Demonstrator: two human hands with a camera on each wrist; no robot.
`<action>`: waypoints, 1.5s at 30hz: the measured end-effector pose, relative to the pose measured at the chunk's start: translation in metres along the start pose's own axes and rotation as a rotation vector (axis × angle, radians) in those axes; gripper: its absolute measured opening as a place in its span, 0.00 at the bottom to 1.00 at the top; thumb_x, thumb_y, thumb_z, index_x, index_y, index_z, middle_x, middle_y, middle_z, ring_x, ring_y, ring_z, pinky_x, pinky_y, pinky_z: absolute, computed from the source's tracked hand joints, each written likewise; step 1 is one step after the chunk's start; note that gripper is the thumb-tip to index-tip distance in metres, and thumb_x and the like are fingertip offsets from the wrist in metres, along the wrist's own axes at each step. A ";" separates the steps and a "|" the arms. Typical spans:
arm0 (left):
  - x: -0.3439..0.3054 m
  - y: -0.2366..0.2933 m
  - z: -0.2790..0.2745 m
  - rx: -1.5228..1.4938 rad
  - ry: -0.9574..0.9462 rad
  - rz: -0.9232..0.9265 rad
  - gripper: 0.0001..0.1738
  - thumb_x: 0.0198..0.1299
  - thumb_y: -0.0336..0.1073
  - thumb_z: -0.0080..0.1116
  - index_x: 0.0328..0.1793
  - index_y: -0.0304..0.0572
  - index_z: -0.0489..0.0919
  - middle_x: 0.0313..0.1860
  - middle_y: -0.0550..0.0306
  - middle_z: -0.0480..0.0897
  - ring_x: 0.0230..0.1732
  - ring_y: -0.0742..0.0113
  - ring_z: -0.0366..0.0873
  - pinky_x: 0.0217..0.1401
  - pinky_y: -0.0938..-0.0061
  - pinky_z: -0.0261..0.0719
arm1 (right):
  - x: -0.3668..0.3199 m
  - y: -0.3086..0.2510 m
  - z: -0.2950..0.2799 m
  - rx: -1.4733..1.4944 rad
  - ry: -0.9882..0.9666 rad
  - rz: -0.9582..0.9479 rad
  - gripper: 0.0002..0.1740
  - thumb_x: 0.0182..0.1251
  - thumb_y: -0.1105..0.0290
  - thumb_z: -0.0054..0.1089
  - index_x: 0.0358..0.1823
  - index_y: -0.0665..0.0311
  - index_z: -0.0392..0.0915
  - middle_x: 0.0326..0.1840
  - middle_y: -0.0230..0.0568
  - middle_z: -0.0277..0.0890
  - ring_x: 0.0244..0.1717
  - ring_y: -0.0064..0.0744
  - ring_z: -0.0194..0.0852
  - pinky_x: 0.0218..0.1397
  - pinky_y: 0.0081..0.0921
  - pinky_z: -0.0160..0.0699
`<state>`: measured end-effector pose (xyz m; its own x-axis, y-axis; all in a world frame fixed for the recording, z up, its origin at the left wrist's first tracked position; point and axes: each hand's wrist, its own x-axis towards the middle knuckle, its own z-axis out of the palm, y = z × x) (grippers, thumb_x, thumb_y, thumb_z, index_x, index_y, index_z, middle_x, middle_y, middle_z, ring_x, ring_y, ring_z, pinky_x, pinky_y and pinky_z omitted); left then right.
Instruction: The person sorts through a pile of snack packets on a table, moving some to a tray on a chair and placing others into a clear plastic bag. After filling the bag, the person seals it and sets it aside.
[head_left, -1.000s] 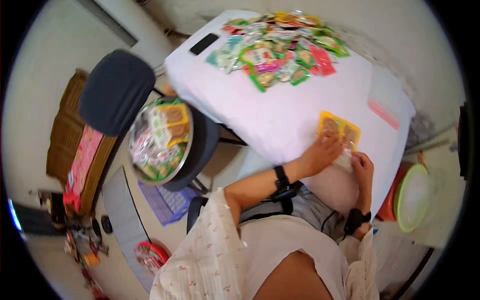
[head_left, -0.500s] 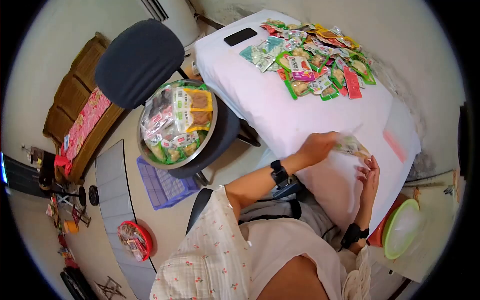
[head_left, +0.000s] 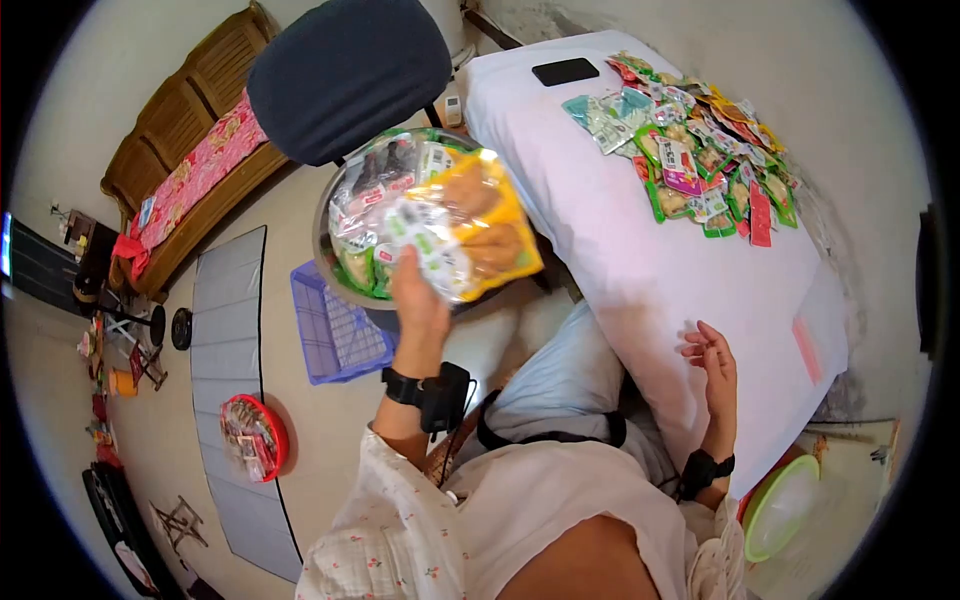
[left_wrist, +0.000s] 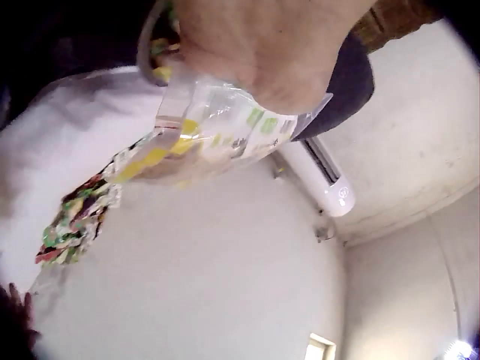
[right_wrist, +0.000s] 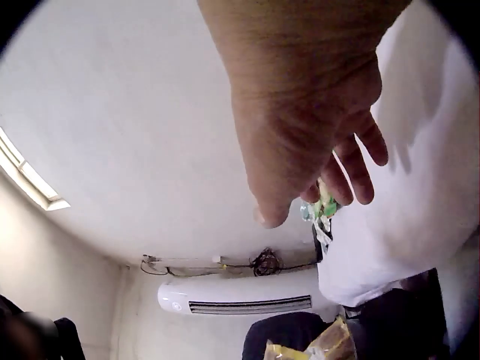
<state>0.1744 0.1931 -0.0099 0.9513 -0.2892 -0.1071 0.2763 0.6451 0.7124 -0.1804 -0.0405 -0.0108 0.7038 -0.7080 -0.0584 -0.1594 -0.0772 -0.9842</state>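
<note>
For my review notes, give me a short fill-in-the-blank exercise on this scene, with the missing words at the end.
The left hand holds a clear food packet edged in ______. The right hand, fingers apart, holds ______. A black ______ lies near the heap of packets on the white tablecloth. The round basket at the edge of the grey mat is ______.

Missing words: yellow; nothing; phone; red.

The printing on the yellow-edged packet and the heaped packets is too blurred to read.
</note>
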 end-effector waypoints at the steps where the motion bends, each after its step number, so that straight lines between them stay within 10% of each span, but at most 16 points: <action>1: 0.008 0.016 -0.002 -0.004 0.038 0.062 0.22 0.71 0.40 0.38 0.66 0.35 0.64 0.60 0.50 0.73 0.59 0.58 0.73 0.62 0.60 0.71 | 0.002 -0.002 0.005 -0.008 -0.020 0.012 0.23 0.72 0.61 0.44 0.63 0.63 0.67 0.51 0.36 0.75 0.45 0.23 0.74 0.48 0.21 0.68; 10: 0.137 0.036 -0.058 -0.116 0.161 0.080 0.25 0.73 0.43 0.32 0.69 0.35 0.61 0.66 0.45 0.67 0.64 0.50 0.69 0.66 0.53 0.68 | 0.007 -0.001 0.023 0.035 -0.095 0.017 0.21 0.72 0.64 0.44 0.62 0.65 0.68 0.50 0.36 0.75 0.44 0.23 0.73 0.49 0.22 0.69; 22: 0.084 0.048 -0.043 -0.102 0.172 -0.035 0.24 0.73 0.40 0.34 0.71 0.36 0.58 0.69 0.48 0.65 0.67 0.54 0.64 0.71 0.56 0.57 | -0.003 0.008 0.015 0.037 -0.035 0.049 0.20 0.72 0.66 0.46 0.61 0.66 0.69 0.48 0.37 0.75 0.44 0.24 0.72 0.50 0.22 0.69; 25: 0.075 0.046 -0.043 0.296 0.282 0.256 0.26 0.70 0.41 0.41 0.71 0.38 0.59 0.71 0.46 0.61 0.70 0.49 0.60 0.71 0.55 0.55 | -0.004 0.013 0.013 0.059 -0.016 0.079 0.20 0.72 0.66 0.47 0.60 0.67 0.70 0.47 0.37 0.75 0.44 0.24 0.73 0.51 0.22 0.69; 27: 0.096 0.048 -0.058 1.457 0.161 0.899 0.30 0.66 0.45 0.47 0.73 0.48 0.60 0.75 0.41 0.54 0.75 0.43 0.47 0.73 0.47 0.44 | -0.004 0.013 0.011 0.028 -0.028 0.060 0.20 0.71 0.66 0.48 0.60 0.67 0.70 0.47 0.37 0.75 0.44 0.24 0.73 0.51 0.22 0.70; 30: 0.111 0.051 -0.029 1.947 -0.025 0.904 0.31 0.63 0.48 0.51 0.72 0.51 0.63 0.76 0.41 0.50 0.75 0.38 0.42 0.70 0.41 0.49 | -0.005 0.013 0.007 0.001 -0.031 0.045 0.20 0.71 0.67 0.49 0.60 0.67 0.70 0.46 0.37 0.75 0.44 0.24 0.73 0.52 0.22 0.70; 34: 0.129 0.032 -0.027 2.066 -0.130 0.463 0.34 0.63 0.54 0.49 0.74 0.58 0.59 0.78 0.46 0.46 0.77 0.40 0.36 0.65 0.29 0.46 | -0.009 0.017 -0.003 0.004 0.028 0.036 0.19 0.70 0.69 0.49 0.60 0.67 0.70 0.46 0.37 0.75 0.44 0.24 0.73 0.52 0.22 0.70; 38: 0.132 0.018 -0.040 2.028 -0.096 0.497 0.35 0.62 0.55 0.48 0.75 0.60 0.57 0.78 0.49 0.44 0.78 0.42 0.34 0.62 0.23 0.44 | -0.012 0.030 -0.014 0.036 0.079 0.045 0.18 0.70 0.71 0.48 0.59 0.68 0.71 0.46 0.37 0.75 0.44 0.24 0.73 0.53 0.22 0.70; 45: 0.143 0.024 -0.050 1.935 -0.382 0.814 0.29 0.66 0.43 0.46 0.72 0.47 0.62 0.76 0.41 0.49 0.76 0.40 0.41 0.76 0.52 0.42 | -0.005 0.054 -0.029 0.027 0.199 0.030 0.18 0.68 0.68 0.53 0.56 0.68 0.72 0.48 0.41 0.78 0.45 0.27 0.76 0.47 0.24 0.75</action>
<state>0.3238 0.2029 -0.0430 0.6191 -0.6455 0.4473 -0.7684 -0.6156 0.1751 -0.2123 -0.0611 -0.0584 0.5478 -0.8347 -0.0561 -0.1581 -0.0375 -0.9867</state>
